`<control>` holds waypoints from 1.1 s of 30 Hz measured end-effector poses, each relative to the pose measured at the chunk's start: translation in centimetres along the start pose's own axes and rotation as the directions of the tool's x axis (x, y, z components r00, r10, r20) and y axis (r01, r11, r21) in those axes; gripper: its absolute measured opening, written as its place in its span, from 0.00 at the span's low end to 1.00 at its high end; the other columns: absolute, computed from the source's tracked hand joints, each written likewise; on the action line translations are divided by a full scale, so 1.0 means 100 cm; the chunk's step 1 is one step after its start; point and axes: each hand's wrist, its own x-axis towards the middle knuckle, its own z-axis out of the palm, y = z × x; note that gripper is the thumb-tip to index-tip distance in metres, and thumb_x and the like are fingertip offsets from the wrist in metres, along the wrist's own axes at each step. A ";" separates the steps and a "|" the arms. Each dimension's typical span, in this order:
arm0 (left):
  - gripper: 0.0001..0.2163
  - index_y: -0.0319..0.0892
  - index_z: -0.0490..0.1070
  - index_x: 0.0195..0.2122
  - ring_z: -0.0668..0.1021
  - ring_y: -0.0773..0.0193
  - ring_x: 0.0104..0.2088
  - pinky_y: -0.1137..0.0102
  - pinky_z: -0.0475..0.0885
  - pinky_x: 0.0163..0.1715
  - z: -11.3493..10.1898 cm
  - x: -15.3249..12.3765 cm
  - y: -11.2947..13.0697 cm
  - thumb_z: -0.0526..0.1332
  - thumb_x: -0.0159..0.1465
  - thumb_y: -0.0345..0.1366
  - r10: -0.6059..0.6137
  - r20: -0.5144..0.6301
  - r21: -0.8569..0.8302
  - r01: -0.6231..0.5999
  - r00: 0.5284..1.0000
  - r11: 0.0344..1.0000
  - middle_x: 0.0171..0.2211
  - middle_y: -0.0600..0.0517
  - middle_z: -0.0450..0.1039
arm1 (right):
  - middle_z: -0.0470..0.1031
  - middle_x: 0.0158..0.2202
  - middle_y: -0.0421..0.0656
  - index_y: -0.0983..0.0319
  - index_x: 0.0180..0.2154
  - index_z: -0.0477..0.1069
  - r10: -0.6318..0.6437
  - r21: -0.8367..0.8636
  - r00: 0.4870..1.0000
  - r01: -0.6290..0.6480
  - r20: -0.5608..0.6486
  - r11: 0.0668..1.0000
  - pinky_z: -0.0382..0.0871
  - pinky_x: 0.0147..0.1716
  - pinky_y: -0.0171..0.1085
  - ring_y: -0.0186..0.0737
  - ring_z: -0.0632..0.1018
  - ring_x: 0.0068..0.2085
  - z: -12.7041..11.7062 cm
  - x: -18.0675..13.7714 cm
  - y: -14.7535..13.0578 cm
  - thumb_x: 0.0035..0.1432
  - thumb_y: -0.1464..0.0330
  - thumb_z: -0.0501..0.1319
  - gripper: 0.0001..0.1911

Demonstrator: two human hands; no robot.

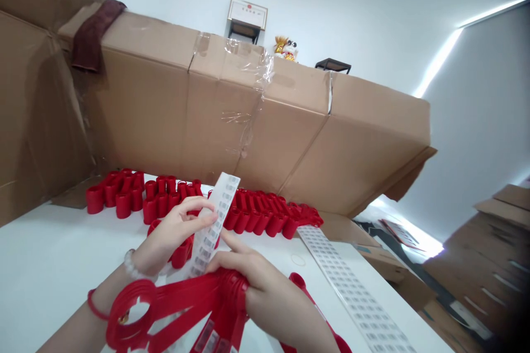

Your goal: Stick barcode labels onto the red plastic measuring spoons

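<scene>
I had the left hand (176,234) pinching a label strip (212,220) upright over the table (53,253), and the right hand (265,292) clenching red plastic loops (186,300). A weak pinch could have let the strip slip or crease.

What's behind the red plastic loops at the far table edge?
A tall brown cardboard sheet with clear tape stands behind the red plastic loops; anything behind it is hidden.
</scene>
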 end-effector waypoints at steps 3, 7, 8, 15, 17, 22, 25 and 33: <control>0.15 0.48 0.70 0.47 0.78 0.63 0.37 0.73 0.73 0.36 0.002 0.001 -0.006 0.68 0.63 0.45 -0.030 0.004 -0.013 0.030 1.000 0.999 0.39 0.54 0.76 | 0.70 0.57 0.33 0.53 0.40 0.77 0.008 -0.018 1.000 -0.007 0.027 1.000 0.68 0.54 0.36 0.37 0.74 0.54 -0.001 0.000 0.003 0.47 0.83 0.47 0.28; 0.25 0.46 0.61 0.54 0.81 0.57 0.35 0.68 0.75 0.33 0.006 0.001 -0.007 0.71 0.60 0.43 -0.054 -0.020 -0.003 0.054 0.998 0.999 0.34 0.52 0.78 | 0.71 0.56 0.34 0.54 0.40 0.76 0.027 -0.006 0.999 -0.026 0.034 1.000 0.68 0.52 0.35 0.37 0.74 0.54 -0.006 0.000 0.007 0.49 0.83 0.48 0.27; 0.27 0.46 0.60 0.54 0.82 0.55 0.36 0.67 0.77 0.34 0.007 0.001 -0.007 0.71 0.59 0.42 -0.037 -0.037 0.004 0.037 0.999 0.999 0.35 0.51 0.79 | 0.70 0.56 0.35 0.54 0.41 0.77 0.023 0.004 0.999 -0.023 0.040 1.000 0.68 0.54 0.35 0.37 0.73 0.56 -0.007 0.000 0.007 0.49 0.83 0.48 0.27; 0.31 0.48 0.60 0.52 0.80 0.52 0.48 0.62 0.78 0.45 0.019 0.003 -0.009 0.76 0.52 0.38 0.229 -0.199 0.107 -0.211 0.953 0.972 0.49 0.47 0.76 | 0.68 0.56 0.39 0.56 0.40 0.77 0.035 0.032 0.999 -0.034 -0.027 0.999 0.61 0.61 0.39 0.39 0.69 0.59 -0.018 -0.004 0.006 0.54 0.82 0.50 0.23; 0.32 0.47 0.60 0.50 0.79 0.50 0.51 0.61 0.77 0.48 0.021 0.003 -0.011 0.77 0.50 0.38 0.271 -0.179 0.121 -0.252 0.946 0.960 0.51 0.46 0.74 | 0.69 0.53 0.41 0.56 0.40 0.77 0.042 0.043 0.997 -0.040 -0.066 0.998 0.63 0.59 0.40 0.40 0.71 0.56 -0.021 -0.005 0.009 0.57 0.80 0.51 0.21; 0.34 0.49 0.53 0.54 0.82 0.49 0.46 0.62 0.79 0.42 0.011 0.002 -0.007 0.73 0.54 0.44 0.268 -0.107 0.073 -0.261 0.958 0.963 0.47 0.46 0.77 | 0.72 0.46 0.41 0.58 0.39 0.76 0.049 0.069 0.995 -0.043 -0.088 0.997 0.67 0.50 0.37 0.38 0.74 0.47 -0.025 -0.006 0.014 0.59 0.78 0.52 0.17; 0.45 0.51 0.46 0.62 0.83 0.48 0.43 0.62 0.80 0.39 0.000 -0.002 0.001 0.75 0.52 0.43 0.161 -0.133 0.111 -0.147 0.978 0.983 0.42 0.48 0.79 | 0.73 0.44 0.40 0.58 0.38 0.76 0.035 0.054 0.999 -0.033 -0.039 0.998 0.66 0.50 0.35 0.36 0.74 0.47 -0.024 -0.007 0.012 0.55 0.81 0.50 0.20; 0.31 0.39 0.72 0.48 0.81 0.42 0.48 0.55 0.80 0.45 0.004 -0.005 0.012 0.77 0.47 0.49 -0.039 -0.193 0.133 0.066 0.980 0.989 0.46 0.40 0.80 | 0.71 0.50 0.42 0.57 0.41 0.77 0.116 -0.008 0.992 -0.116 -0.041 0.993 0.69 0.50 0.34 0.37 0.74 0.50 -0.016 -0.008 0.001 0.55 0.79 0.51 0.21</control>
